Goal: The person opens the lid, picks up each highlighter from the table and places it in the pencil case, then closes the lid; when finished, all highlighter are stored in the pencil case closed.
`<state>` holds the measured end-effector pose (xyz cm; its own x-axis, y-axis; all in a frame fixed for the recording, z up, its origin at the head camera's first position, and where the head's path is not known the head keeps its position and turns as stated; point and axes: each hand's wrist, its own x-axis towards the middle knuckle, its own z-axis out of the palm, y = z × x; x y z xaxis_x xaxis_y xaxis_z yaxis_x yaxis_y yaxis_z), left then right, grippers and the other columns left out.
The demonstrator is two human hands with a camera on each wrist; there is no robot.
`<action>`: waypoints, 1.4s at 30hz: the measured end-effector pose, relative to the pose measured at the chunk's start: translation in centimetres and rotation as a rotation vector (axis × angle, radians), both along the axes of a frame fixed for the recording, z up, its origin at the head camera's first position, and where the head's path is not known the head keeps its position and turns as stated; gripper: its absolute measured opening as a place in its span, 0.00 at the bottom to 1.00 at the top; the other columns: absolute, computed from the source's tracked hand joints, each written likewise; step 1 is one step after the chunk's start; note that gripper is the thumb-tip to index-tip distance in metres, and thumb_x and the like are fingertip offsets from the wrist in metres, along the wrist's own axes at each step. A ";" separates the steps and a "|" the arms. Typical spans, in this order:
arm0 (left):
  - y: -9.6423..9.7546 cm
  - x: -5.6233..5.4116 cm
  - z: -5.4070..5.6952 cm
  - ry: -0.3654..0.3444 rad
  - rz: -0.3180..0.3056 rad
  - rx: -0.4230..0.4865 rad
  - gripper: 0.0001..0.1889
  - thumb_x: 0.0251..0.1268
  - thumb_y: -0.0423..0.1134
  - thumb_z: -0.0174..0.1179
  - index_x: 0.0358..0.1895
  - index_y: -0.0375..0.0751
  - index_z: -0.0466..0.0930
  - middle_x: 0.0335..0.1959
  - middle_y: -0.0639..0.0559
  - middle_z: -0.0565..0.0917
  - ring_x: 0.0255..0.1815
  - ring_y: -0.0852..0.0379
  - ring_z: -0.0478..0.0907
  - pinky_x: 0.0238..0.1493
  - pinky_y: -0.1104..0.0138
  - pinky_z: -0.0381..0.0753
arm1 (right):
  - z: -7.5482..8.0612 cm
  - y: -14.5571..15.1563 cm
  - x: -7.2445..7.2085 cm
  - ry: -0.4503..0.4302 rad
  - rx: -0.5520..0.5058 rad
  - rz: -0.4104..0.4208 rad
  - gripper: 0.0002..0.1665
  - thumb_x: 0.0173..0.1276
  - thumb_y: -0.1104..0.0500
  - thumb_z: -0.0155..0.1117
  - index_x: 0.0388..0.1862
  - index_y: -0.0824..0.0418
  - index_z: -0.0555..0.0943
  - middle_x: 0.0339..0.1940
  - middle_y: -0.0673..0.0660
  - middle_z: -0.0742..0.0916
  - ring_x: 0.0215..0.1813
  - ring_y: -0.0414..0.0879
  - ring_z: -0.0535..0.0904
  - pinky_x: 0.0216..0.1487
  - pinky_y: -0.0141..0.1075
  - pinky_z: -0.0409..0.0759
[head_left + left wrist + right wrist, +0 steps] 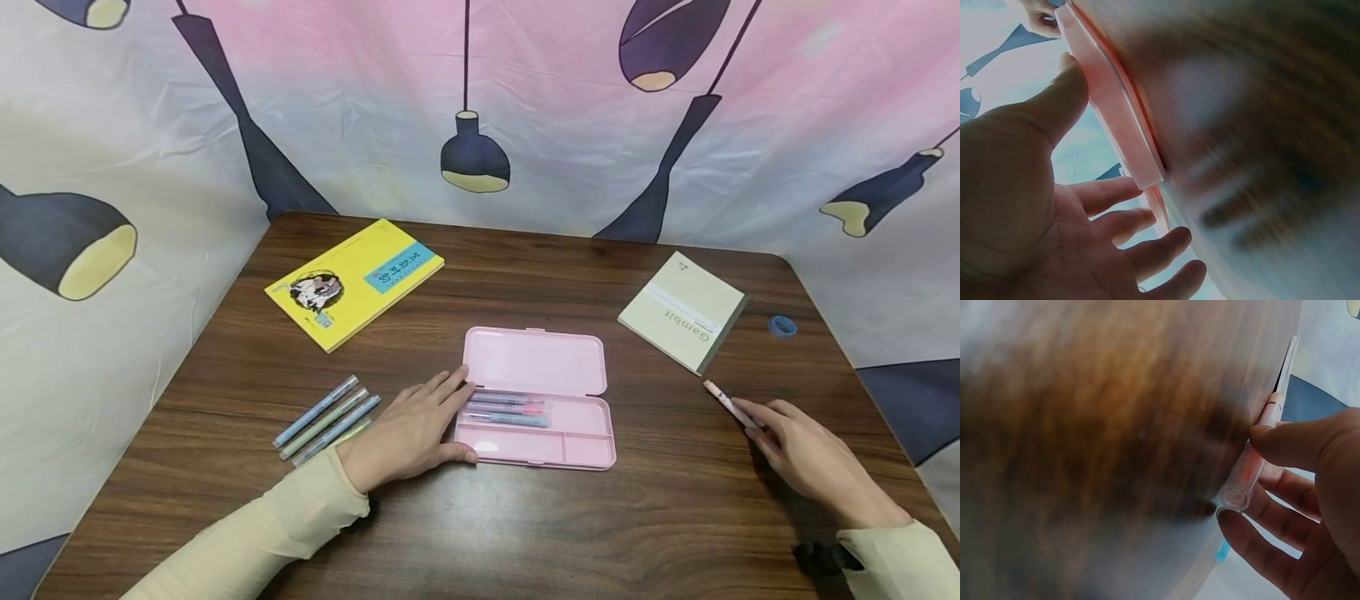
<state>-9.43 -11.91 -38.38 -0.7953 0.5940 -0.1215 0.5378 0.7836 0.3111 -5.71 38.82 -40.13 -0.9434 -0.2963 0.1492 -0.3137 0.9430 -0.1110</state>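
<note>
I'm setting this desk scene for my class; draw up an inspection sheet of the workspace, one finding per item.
Surface: dark wood-grain table, glossy towards the near side.
Job's things: pink pencil case, open, with pens inside; loose pens left of it, one partly hidden by the left arm.
Clutter: yellow book far left; Gambit notebook and blue ring far right.
Hands: left hand touches the case's left end; right hand pinches a pale pen.
Cables: nothing seen.
Surroundings: fabric backdrop printed with hanging lamps.
</note>
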 end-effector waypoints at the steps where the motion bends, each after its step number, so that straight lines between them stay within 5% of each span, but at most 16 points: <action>1: 0.0 0.0 0.0 0.000 0.001 0.001 0.47 0.62 0.64 0.62 0.76 0.38 0.61 0.79 0.40 0.55 0.77 0.38 0.56 0.71 0.43 0.61 | 0.0 0.0 0.0 -0.001 0.000 -0.001 0.27 0.60 0.69 0.70 0.61 0.66 0.79 0.38 0.56 0.82 0.31 0.40 0.73 0.26 0.34 0.66; 9: -0.1 0.0 0.1 -0.021 0.010 -0.010 0.47 0.62 0.64 0.62 0.76 0.38 0.60 0.80 0.41 0.54 0.78 0.38 0.55 0.72 0.43 0.60 | 0.1 -0.2 0.2 -0.028 -0.026 -0.018 0.27 0.62 0.68 0.70 0.62 0.65 0.79 0.38 0.55 0.82 0.29 0.35 0.68 0.26 0.32 0.63; 26: -0.1 0.0 0.0 -0.012 0.009 0.005 0.47 0.62 0.64 0.62 0.76 0.38 0.61 0.80 0.40 0.55 0.78 0.38 0.55 0.72 0.42 0.60 | 1.2 -1.2 -0.4 0.058 -0.058 0.001 0.27 0.62 0.66 0.71 0.62 0.60 0.81 0.35 0.48 0.79 0.28 0.34 0.65 0.26 0.32 0.63; 42: -0.1 0.0 0.0 -0.024 0.010 0.010 0.46 0.62 0.63 0.63 0.76 0.39 0.60 0.80 0.41 0.54 0.78 0.38 0.55 0.72 0.42 0.60 | 3.7 -7.0 -3.0 0.203 -0.055 0.196 0.32 0.55 0.67 0.74 0.60 0.48 0.83 0.34 0.44 0.77 0.27 0.36 0.66 0.22 0.34 0.66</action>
<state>-9.38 -11.97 -38.43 -0.7982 0.5872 -0.1346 0.5222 0.7858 0.3315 -8.69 31.84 -36.43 -0.8179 -0.4562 0.3505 -0.5105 0.8565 -0.0765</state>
